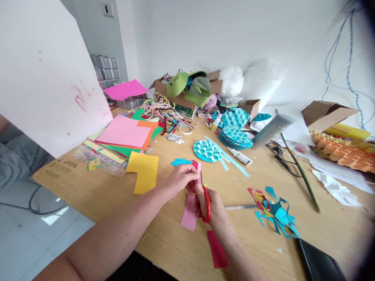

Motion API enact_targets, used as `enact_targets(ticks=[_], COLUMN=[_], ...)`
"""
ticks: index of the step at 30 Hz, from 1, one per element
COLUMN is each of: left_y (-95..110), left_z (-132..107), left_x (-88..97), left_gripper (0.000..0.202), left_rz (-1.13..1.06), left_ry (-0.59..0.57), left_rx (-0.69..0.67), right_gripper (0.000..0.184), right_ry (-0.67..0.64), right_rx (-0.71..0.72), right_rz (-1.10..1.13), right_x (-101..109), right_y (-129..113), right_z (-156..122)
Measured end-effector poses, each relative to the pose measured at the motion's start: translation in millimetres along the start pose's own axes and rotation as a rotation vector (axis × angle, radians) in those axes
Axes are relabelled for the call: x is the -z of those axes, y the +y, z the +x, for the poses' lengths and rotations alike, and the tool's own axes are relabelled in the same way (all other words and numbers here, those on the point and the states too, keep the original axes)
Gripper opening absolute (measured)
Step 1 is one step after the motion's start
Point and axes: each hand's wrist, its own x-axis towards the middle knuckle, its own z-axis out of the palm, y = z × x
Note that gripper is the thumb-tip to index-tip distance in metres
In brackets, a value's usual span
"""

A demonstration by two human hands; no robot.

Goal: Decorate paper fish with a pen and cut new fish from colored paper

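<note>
My left hand [186, 177] pinches a small piece of pink paper [199, 168], with a red edge showing beside it. Around the red handle of a pair of scissors [206, 207] my right hand [213, 205] is closed; the blades lie close along the paper's right side. Below the two hands a pink paper strip [189, 217] rests on the table. A dark red paper rectangle [217, 249] lies partly under my right forearm. Just beyond my left hand is a blue paper cutout [180, 162].
Yellow paper [146, 168] and a stack of coloured sheets [120, 132] lie left. Blue scraps [281, 214] and a black phone [319, 259] are at right. Farther back are a scalloped blue disc [207, 151], a glue bottle [240, 157], a grey cylinder [272, 130] and a cardboard box [162, 90].
</note>
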Motion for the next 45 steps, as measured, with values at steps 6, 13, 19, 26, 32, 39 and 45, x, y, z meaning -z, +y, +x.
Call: enact_targets(ticks=[6,13,19,26,32,39,45], left_y=[0.9,-0.6,-0.8,-0.9,0.5,7.1,6.5], left_z=[-0.7,-0.6,-0.5,-0.5,-0.2,-1.4,-2.2], left_x=[-1.7,-1.5,-1.7,-1.4,0.5,7.3,9.6], left_gripper=[0.016,0.014,0.015,0.013,0.016,0.023,0.023], left_rz=[0.004,0.013,0.011,0.013,0.007,-0.150,-0.227], left_ry=[-0.010,-0.011,-0.015,-0.018,-0.012,-0.088,-0.218], left_rx=[0.010,0.008,0.013,0.013,0.016,0.062,0.171], right_gripper=[0.065,0.066,0.066,0.065,0.067,0.043,0.032], right_ry=[-0.009,0.011,0.004,0.012,0.022,0.403,0.469], right_rx=[0.024,0.013,0.022,0.009,-0.001,0.190,0.325], right_rz=[-0.012,0.008,0.014,0.026,0.048,0.207,0.261], right_x=[1.0,0.5,0.9,0.5,1.0,9.4,20.1], right_y=[2.4,-1.6,0.3,-0.2,-4.9,-5.3,-0.9], right_z=[1.5,-0.2,1.3,0.9,-1.3,-4.8,3.4])
